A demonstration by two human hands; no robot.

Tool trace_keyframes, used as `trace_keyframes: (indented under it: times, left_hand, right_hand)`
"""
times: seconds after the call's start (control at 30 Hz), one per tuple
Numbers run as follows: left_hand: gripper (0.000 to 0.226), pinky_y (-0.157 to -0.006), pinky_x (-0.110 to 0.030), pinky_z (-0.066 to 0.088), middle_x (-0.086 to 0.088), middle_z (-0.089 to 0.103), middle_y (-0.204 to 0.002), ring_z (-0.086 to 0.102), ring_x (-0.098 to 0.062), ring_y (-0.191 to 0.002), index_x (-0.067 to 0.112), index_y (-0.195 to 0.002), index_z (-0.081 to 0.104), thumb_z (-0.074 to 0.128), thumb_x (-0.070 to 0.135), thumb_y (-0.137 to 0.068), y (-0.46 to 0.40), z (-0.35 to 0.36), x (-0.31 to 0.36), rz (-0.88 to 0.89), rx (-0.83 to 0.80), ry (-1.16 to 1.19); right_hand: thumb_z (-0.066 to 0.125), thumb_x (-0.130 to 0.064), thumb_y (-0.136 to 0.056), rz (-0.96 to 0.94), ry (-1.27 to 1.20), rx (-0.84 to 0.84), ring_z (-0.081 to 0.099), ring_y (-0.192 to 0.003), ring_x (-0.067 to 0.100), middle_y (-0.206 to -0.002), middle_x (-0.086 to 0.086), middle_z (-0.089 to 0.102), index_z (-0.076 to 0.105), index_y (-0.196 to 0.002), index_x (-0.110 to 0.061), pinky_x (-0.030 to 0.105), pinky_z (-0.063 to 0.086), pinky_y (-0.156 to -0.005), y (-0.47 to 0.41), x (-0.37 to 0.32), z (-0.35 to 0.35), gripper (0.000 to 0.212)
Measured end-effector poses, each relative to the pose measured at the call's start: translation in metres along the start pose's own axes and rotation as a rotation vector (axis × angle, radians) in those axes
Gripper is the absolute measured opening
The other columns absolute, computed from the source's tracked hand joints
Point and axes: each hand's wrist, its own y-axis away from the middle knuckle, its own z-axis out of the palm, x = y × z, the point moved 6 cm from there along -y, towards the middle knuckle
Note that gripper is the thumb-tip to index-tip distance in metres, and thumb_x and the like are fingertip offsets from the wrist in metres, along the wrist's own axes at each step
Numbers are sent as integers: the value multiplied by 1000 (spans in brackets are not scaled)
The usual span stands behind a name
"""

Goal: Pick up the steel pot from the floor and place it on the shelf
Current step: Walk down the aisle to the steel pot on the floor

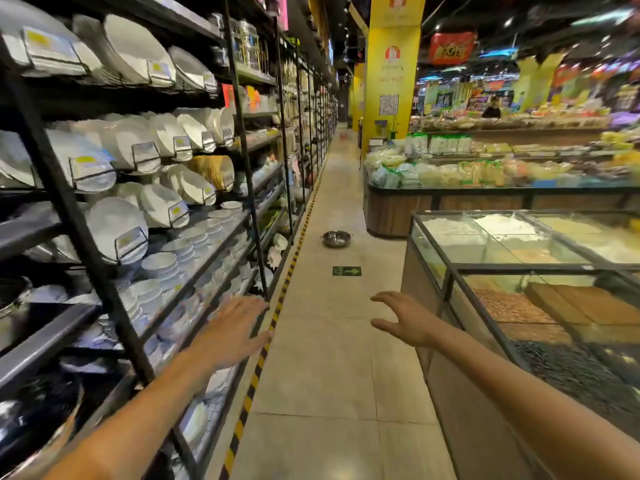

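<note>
Pot work has barely begun: the steel pot (336, 238) sits on the floor (322, 358) at frame centre, just beside the shelf (221, 244) base, well apart from both hands. Left hand (232, 332) and right hand (403, 318) reach forward with fingers spread, holding nothing. Pickup and shelving remain.

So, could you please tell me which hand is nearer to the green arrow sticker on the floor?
Right. The right hand hovers just below-right of the green arrow sticker; the left hand is farther off, by the shelf edge.

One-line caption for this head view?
Both hands, left and right, open and empty, reach toward steel pot down the aisle floor.
</note>
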Motion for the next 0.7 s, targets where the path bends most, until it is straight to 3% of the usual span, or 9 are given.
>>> trace_keyframes:
  times: [0.33,0.7]
  left_hand:
    - [67,-121,-39,19,0,24,-161,17,-20,-149,26,-152,29,37,62,-96,-260,54,-2,28,-68,-15]
    - [69,-119,-37,19,1,25,-161,20,-19,-147,27,-152,29,35,65,-94,-530,105,-124,59,-45,-13]
  right_hand:
    - [49,-65,-90,153,-16,-34,40,-137,18,-150,-1,46,42,-145,-27,36,38,-112,-176,159,-2,67]
    - [54,-57,-92,170,-31,-58,45,-133,19,-151,1,45,43,-145,-22,31,37,-106,-434,245,31,65]
